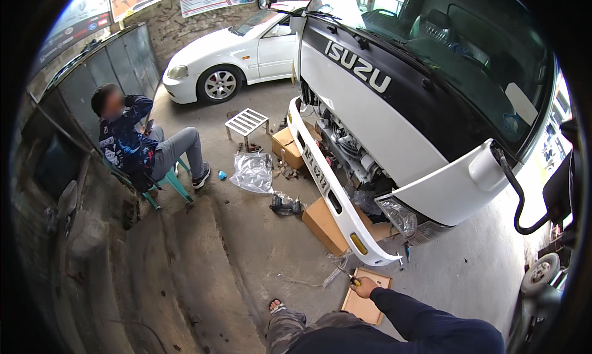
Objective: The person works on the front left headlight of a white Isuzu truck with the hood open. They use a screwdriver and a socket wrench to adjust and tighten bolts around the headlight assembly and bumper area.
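Observation:
My right hand (365,287) is closed around the handle of a screwdriver (354,281) with a yellow and black grip, its thin shaft pointing up and to the left. Below the hand lies a shallow cardboard tray (361,308). Just beyond the screwdriver tip is the near end of a detached white bumper (346,222), which carries a yellow lamp (359,243). It leans on cardboard boxes in front of a white truck (394,126) whose front lower section is exposed. My left hand is out of the picture.
A person (129,138) sits on a green chair at the left, beside concrete steps (197,261). Clear plastic wrap (253,172), a cordless drill (283,205) and a slatted metal stool (248,121) stand about the floor. A white car (246,55) is parked behind.

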The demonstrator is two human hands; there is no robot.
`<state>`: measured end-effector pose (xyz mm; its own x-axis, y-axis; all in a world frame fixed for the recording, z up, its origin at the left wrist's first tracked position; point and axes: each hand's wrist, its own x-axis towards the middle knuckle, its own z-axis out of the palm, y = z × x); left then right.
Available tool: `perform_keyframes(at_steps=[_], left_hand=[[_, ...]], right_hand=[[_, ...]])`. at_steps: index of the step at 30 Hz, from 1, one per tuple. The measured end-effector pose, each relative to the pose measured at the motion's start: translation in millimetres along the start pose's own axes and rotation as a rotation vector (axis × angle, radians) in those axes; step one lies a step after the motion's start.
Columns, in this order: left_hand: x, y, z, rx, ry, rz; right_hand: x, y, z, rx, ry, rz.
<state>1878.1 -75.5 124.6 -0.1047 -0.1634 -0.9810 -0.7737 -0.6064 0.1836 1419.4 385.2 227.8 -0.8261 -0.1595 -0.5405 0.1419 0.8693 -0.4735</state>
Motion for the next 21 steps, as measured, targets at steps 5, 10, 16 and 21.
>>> perform_keyframes(at_steps=[5,10,16,21], left_hand=[[28.2,186.9,-7.7,-0.033,0.059,0.045],[19.0,384.8,25.9,0.028,0.304,0.392],[34.7,517.3,68.5,0.061,0.209,0.427],[37.7,575.3,97.4,0.363,0.169,0.113]], right_hand=[[17.5,-72.6,10.9,-0.118,-0.058,0.145],[47.9,-99.3,8.7,-0.184,-0.132,0.244],[137.6,-120.8,-5.3,-0.106,-0.167,0.443],[248.6,-186.1,-39.0,0.108,-0.023,0.614]])
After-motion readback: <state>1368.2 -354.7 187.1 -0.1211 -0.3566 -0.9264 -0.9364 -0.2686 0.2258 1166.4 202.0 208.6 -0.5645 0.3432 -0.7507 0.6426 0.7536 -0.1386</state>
